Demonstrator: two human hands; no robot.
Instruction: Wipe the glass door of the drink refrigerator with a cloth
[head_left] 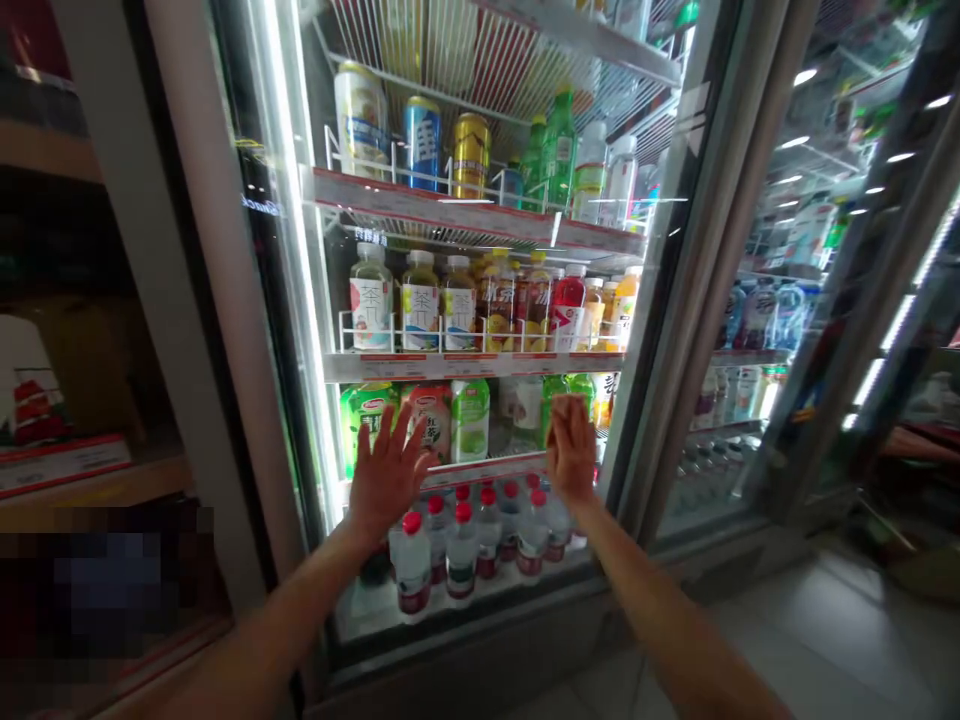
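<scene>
My left hand (386, 475) is raised before a lit drinks fridge, its fingers spread and nothing held. Behind its fingertips stand a green-labelled bottle (358, 410) and a reddish-labelled bottle (433, 412) on a low shelf. My right hand (571, 450) is up at about the same height, its fingers bent and pressed together; no object shows in it. Green bottles (553, 388) on the same shelf are partly hidden by that hand. Between and below both hands, several clear bottles with red caps (460, 560) stand on the fridge floor.
Tea bottles (422, 305) and a red drink bottle (568, 305) fill the middle shelf behind a wire rail. Cans (422, 142) and green bottles (559, 150) stand above. A metal door frame (686, 290) rises at right; wooden shelving (97, 485) is at left.
</scene>
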